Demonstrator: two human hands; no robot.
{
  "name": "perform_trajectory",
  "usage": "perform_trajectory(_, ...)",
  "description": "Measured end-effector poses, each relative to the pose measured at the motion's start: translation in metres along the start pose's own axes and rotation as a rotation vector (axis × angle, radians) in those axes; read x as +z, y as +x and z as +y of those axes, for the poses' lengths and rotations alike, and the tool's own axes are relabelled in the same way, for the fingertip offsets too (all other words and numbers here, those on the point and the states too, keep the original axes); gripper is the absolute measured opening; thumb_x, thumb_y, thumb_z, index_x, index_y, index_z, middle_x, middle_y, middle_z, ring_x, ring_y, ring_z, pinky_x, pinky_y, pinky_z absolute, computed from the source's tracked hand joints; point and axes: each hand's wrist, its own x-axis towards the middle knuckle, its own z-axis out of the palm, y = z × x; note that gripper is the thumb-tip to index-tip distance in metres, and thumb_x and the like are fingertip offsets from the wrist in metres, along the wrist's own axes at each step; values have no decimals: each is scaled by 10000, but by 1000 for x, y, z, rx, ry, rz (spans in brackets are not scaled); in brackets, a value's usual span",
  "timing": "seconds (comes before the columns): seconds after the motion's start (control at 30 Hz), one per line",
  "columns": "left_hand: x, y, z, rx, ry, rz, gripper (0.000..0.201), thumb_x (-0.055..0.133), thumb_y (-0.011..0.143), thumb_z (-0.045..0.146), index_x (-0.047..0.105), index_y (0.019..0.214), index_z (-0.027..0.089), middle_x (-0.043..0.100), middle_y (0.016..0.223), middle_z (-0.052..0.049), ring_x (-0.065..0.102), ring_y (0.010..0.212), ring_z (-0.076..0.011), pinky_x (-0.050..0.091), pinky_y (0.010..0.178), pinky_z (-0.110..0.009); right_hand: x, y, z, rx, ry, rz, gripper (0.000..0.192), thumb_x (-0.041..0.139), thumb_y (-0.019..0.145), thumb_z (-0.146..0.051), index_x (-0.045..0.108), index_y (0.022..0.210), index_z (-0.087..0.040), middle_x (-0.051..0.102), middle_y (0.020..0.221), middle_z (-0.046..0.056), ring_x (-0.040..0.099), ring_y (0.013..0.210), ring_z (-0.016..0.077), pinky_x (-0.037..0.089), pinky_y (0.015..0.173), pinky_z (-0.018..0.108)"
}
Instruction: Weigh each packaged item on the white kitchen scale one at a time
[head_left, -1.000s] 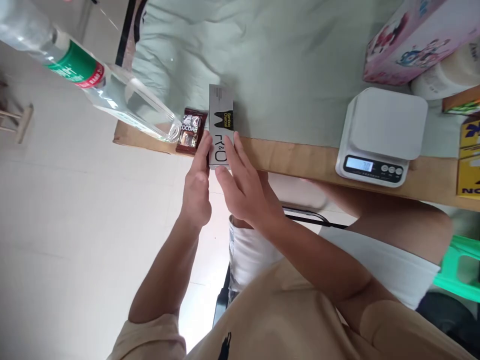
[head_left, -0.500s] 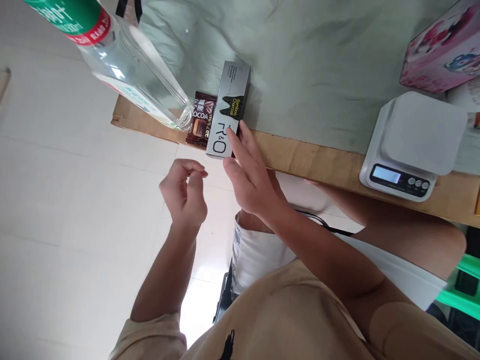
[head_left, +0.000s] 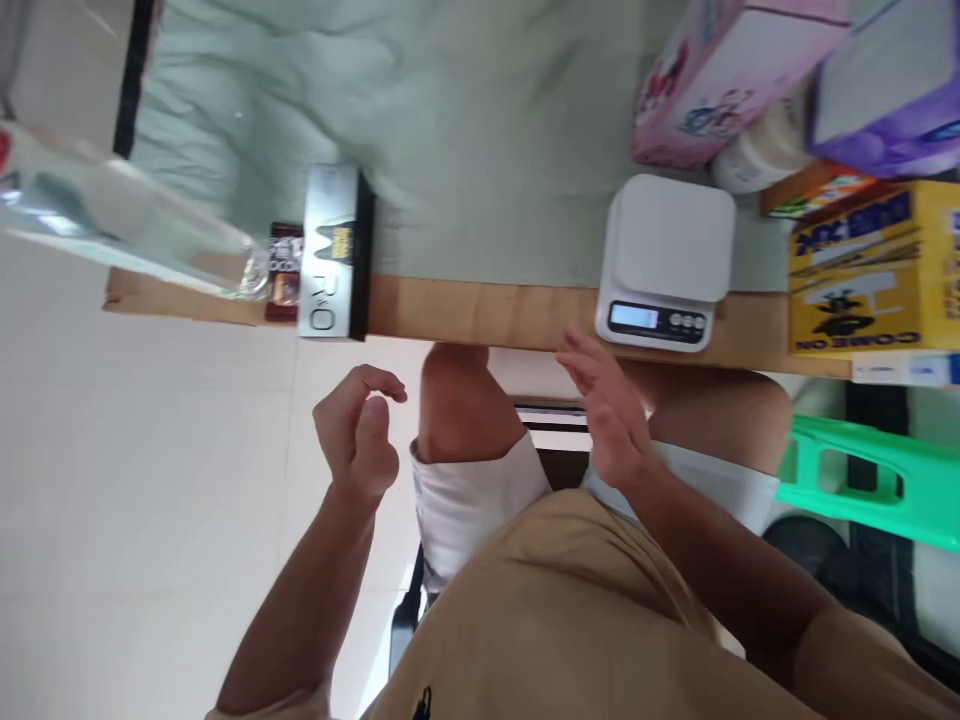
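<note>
My left hand (head_left: 358, 425) hangs below the table edge with its fingers loosely curled and nothing in it. My right hand (head_left: 604, 400) is flat with fingers apart, empty, just below the white kitchen scale (head_left: 667, 260) at the table's front edge. A silver box printed R&O (head_left: 330, 255) lies at the table's front left, free of both hands. A brown cocoa packet (head_left: 283, 270) lies against its left side. A clear plastic bottle (head_left: 112, 225) lies on its side left of the packet.
A pale green cloth (head_left: 480, 130) covers the wooden table (head_left: 487, 310). Pink (head_left: 720, 70), purple (head_left: 885, 80) and yellow (head_left: 870, 265) boxes crowd the right end. A green plastic stool (head_left: 870, 480) stands at lower right.
My right hand let go of the silver box and moved right, toward the scale. My left hand stayed pulled back below the table edge. The view shifted right.
</note>
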Motion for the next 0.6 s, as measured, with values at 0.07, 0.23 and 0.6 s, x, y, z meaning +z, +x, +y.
perform_trajectory(0.07,27,0,17,59,1,-131,342,557,1001,477,695,799,238,670,698,-36,555,593,-180,437,558,-373,-39,-20,7,47,30,172,435,543,1033,-487,705,1397,-312,551,1686,83,532,1603,277,494,1324,547)
perform_trajectory(0.23,120,-1,65,225,-84,-465,298,493,1057,369,650,856,215,684,725,-29,620,634,-166,474,589,-330,-127,-58,9,157,-38,602,457,565,960,-581,745,1206,-241,637,1571,133,647,1473,289,523,1282,563)
perform_trajectory(0.6,336,16,188,557,-345,-727,299,482,1067,471,613,1167,221,723,1219,-141,699,1191,-295,607,1057,-493,-253,-43,-40,-42,-209,1190,415,610,714,-238,774,1072,-370,719,1393,7,616,1492,291,370,1371,609)
